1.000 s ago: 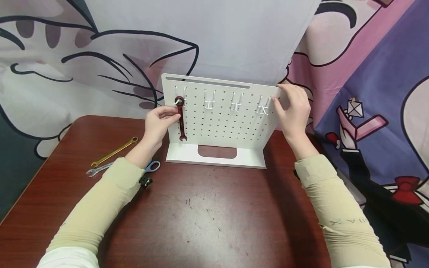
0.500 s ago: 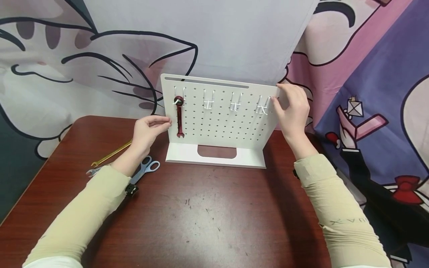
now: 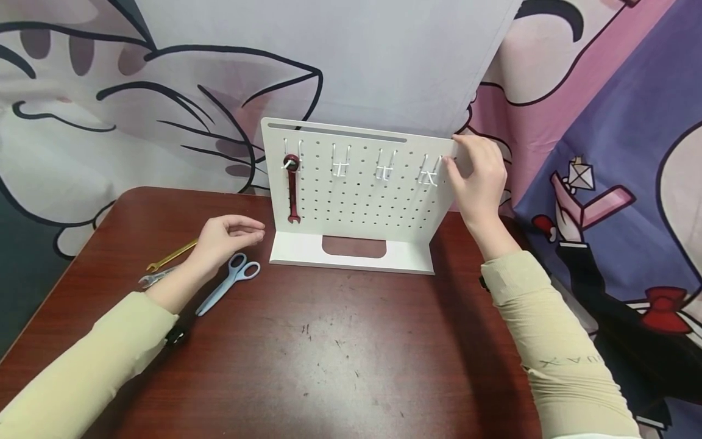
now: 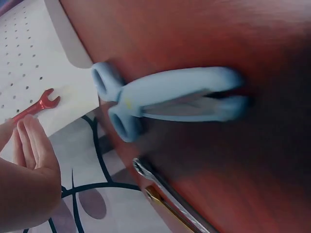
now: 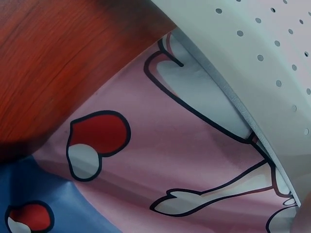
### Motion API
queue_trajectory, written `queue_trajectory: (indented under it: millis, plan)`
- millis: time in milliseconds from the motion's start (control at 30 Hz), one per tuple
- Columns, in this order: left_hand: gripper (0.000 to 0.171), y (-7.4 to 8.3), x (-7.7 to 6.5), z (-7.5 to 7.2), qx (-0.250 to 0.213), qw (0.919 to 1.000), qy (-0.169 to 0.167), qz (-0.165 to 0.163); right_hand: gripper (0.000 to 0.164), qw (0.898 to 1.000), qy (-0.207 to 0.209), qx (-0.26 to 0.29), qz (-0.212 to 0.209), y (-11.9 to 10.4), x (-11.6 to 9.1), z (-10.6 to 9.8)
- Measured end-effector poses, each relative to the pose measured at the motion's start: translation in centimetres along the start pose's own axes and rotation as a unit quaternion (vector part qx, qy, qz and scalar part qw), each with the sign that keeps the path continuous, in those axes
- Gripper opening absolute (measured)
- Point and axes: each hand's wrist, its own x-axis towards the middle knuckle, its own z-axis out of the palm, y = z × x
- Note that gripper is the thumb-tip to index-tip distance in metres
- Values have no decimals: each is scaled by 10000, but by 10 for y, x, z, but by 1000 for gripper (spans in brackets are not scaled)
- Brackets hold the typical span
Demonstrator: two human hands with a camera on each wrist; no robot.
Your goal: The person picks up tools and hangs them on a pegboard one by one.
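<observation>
Near scissors (image 3: 222, 289): my left hand (image 3: 222, 241) empty, fingers relaxed; my right hand (image 3: 482, 177) pinches pegboard (image 3: 352, 190) by corner, firm bracing advisable.

The head view looks forward and down; both wrist views (nearer, and tilted) share with it the white perforated rectangular board (image 3: 359, 189).

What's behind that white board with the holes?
Behind the white board, a printed cloth shows above it and to both sides. Whatever stands directly behind it is covered, so I can't tell.
</observation>
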Motion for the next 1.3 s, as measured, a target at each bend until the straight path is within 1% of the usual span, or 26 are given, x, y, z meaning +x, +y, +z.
queue_trajectory:
  millis: [67, 167, 300, 400, 533, 700, 1067, 1300]
  plan:
    - [33, -3, -4, -2, 199, 9997, -91, 54, 32, 10000, -13, -9, 11, 0, 0, 0]
    - [28, -7, -10, -4, 735, 9969, -192, 195, 32, 10000, -18, -4, 27, 0, -1, 1]
    - [21, -14, -16, -9, 1548, 9866, -279, 432, 31, 10000, -11, 1, 25, 1, -1, 1]
    - [19, -18, -20, -11, 1885, 9798, -319, 587, 31, 10000, -16, -13, 20, 0, -1, 1]
    - [16, -22, -27, -15, 2045, 9753, -397, 729, 31, 10000, -12, -29, 27, 0, 0, 0]
    - [18, -27, -35, -19, 2196, 9714, -468, 777, 31, 10000, -16, -51, 3, 0, 0, -1]
    - [21, -41, -50, -28, 2564, 9620, -437, 837, 31, 10000, -20, -40, 25, 0, -1, 0]
    - [18, -45, -57, -30, 2651, 9601, -404, 797, 32, 10000, 0, 0, -22, 1, 0, 1]
